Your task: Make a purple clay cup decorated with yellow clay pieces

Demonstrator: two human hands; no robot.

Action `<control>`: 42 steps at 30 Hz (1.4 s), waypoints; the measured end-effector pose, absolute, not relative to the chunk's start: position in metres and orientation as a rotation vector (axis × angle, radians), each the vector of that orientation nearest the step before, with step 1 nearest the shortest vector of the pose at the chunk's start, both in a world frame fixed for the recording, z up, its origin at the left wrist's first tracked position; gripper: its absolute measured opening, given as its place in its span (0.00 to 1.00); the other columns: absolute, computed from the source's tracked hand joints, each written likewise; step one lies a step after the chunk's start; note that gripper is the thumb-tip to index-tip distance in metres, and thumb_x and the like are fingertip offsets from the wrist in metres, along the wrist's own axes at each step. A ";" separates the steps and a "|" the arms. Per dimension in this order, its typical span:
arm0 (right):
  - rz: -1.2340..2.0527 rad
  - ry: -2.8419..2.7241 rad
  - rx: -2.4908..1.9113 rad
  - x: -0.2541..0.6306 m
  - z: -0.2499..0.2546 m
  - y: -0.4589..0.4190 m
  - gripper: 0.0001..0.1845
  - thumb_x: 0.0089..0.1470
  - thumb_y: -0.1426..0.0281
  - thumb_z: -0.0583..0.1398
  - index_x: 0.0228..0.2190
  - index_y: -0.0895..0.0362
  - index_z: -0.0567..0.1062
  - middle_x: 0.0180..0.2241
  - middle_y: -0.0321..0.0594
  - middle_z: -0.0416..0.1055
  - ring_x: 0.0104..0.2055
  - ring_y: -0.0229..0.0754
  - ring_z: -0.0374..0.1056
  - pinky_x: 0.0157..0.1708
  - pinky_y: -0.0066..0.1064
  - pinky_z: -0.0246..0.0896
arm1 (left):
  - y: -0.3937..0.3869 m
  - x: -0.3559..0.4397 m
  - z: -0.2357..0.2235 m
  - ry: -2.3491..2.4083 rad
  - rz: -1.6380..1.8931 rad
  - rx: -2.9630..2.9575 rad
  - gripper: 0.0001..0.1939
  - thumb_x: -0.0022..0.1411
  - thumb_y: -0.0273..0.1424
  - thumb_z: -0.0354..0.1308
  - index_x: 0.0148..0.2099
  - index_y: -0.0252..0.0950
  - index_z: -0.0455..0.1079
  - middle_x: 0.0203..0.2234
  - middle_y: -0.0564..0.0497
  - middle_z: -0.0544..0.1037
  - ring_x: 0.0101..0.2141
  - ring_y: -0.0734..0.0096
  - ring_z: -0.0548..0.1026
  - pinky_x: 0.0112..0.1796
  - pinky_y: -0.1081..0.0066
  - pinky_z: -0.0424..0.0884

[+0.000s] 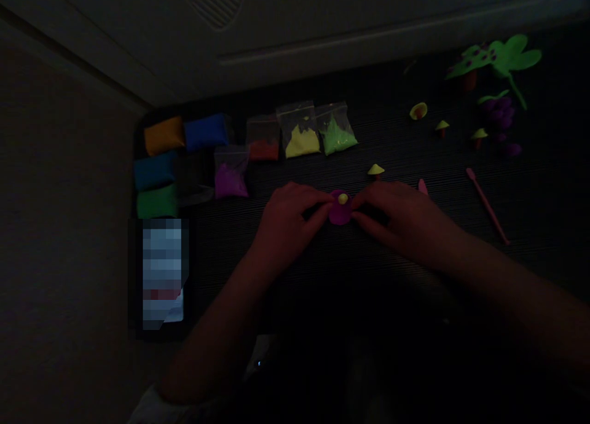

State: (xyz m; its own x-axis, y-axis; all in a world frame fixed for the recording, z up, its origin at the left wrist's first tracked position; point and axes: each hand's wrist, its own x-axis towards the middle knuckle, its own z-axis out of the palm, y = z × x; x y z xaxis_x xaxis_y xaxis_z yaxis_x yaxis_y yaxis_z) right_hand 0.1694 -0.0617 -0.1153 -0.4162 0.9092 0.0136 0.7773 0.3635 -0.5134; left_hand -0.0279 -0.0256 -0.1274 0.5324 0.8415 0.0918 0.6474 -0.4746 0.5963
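A flat purple clay disc point(340, 216) is pinched at its two sides, low over the dark table. My left hand point(290, 218) grips its left edge between thumb and forefinger. On the right edge, the thumb and forefinger of my right hand point(401, 218) are closed in the same way. A small yellow clay ball point(343, 198) rests on the upper part of the disc. Just beyond my right hand stands a little mushroom with a yellow cap point(375, 169), its stem partly hidden. A pink tool tip point(423, 187) shows from behind that hand.
Bags of yellow point(302, 142), light green point(338, 138), red point(263, 149) and purple clay point(229, 181) lie at the back left, beside several coloured packets point(159, 170). A lit, blurred screen point(162, 264) is at left. Further right are a pink tool point(487, 206), small mushrooms point(442, 126), purple clay grapes point(500, 110) and green leaf shapes point(514, 54).
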 end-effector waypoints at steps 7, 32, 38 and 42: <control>0.528 -2.496 -1.298 0.170 -0.119 -0.063 0.14 0.55 0.65 0.53 0.42 0.54 0.72 0.38 0.41 0.70 0.39 0.43 0.65 0.39 0.34 0.55 | -0.027 -0.027 -0.127 1.200 0.531 2.281 0.09 0.58 0.33 0.55 0.41 0.39 0.72 0.34 0.54 0.79 0.37 0.71 0.73 0.41 0.67 0.66; 0.533 -2.562 -1.400 0.175 -0.118 -0.058 0.15 0.57 0.66 0.51 0.41 0.56 0.72 0.36 0.43 0.68 0.39 0.43 0.64 0.39 0.35 0.56 | -0.024 -0.033 -0.128 1.044 0.489 2.565 0.09 0.59 0.29 0.52 0.40 0.37 0.71 0.36 0.50 0.73 0.39 0.68 0.67 0.43 0.66 0.63; 0.539 -2.561 -1.381 0.176 -0.119 -0.057 0.14 0.56 0.67 0.51 0.41 0.56 0.72 0.36 0.43 0.69 0.40 0.43 0.64 0.40 0.35 0.56 | -0.024 -0.035 -0.125 0.913 0.462 2.597 0.09 0.57 0.30 0.55 0.40 0.40 0.72 0.37 0.51 0.72 0.41 0.67 0.66 0.44 0.64 0.62; 0.547 -2.547 -1.403 0.176 -0.119 -0.057 0.13 0.56 0.67 0.52 0.40 0.56 0.72 0.36 0.43 0.68 0.40 0.44 0.64 0.40 0.35 0.55 | -0.023 -0.035 -0.131 0.860 0.509 2.640 0.06 0.58 0.31 0.55 0.38 0.40 0.72 0.35 0.52 0.73 0.39 0.68 0.65 0.42 0.65 0.62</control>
